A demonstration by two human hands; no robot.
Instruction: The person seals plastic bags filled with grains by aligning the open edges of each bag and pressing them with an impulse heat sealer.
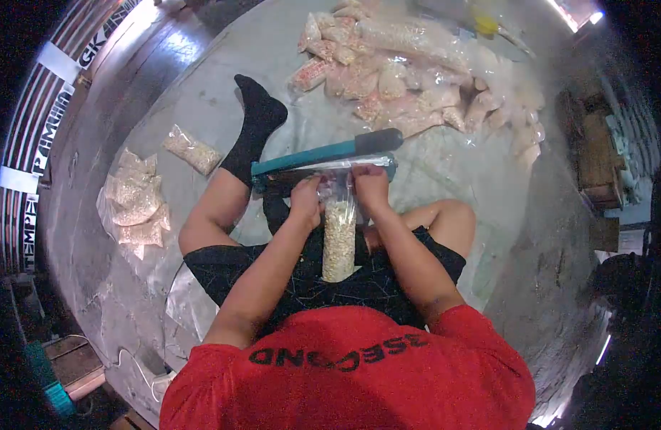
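Note:
A clear plastic bag of pale beans (339, 244) hangs upright over my lap, its unfilled top stretched toward a teal hand sealer (309, 157). My left hand (307, 201) is closed on the left side of the bag's top. On the opposite side, my right hand (371, 189) pinches the top right edge, close to the sealer's bar. The sealer's arm, with a black grip (378, 141), lies across just beyond both hands. Part of the sealer's base is hidden behind the hands and the bag.
Several filled bags (135, 197) are piled on the left, with a single filled bag (192, 150) near my outstretched foot. A large heap of filled bags (402, 72) covers the far side of the floor sheet. Wooden crates (599, 161) stand at the right.

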